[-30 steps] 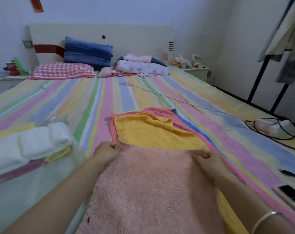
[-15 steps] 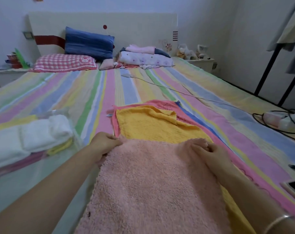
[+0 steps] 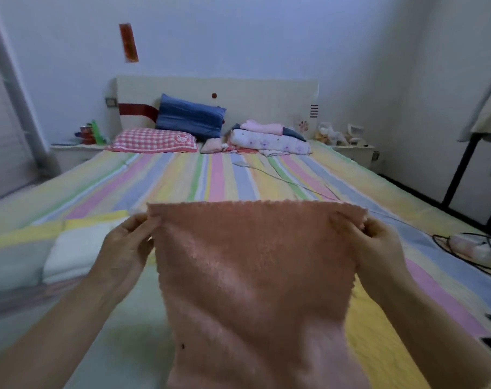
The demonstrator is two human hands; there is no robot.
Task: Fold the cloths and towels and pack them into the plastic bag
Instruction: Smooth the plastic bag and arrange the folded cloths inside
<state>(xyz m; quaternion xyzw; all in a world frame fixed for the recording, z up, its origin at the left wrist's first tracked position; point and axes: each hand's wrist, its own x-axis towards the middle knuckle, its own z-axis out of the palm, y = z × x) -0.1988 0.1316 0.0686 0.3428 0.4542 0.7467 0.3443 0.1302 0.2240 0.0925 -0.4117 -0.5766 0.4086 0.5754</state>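
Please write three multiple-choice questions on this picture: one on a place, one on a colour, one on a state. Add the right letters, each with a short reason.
1. Where do the folded white towels lie?
A) on the striped bed, left of the left hand
B) on the floor
C) on a chair

2. What colour is the pillow that leans on the cream headboard?
A) green
B) blue
C) black

3. How is the fluffy pink towel?
A) spread flat
B) held up by its top corners
C) rolled up

Answers:
1 A: they sit on the sheet beside that hand.
2 B: its cover is blue.
3 B: the right hand and the left each pinch a corner.
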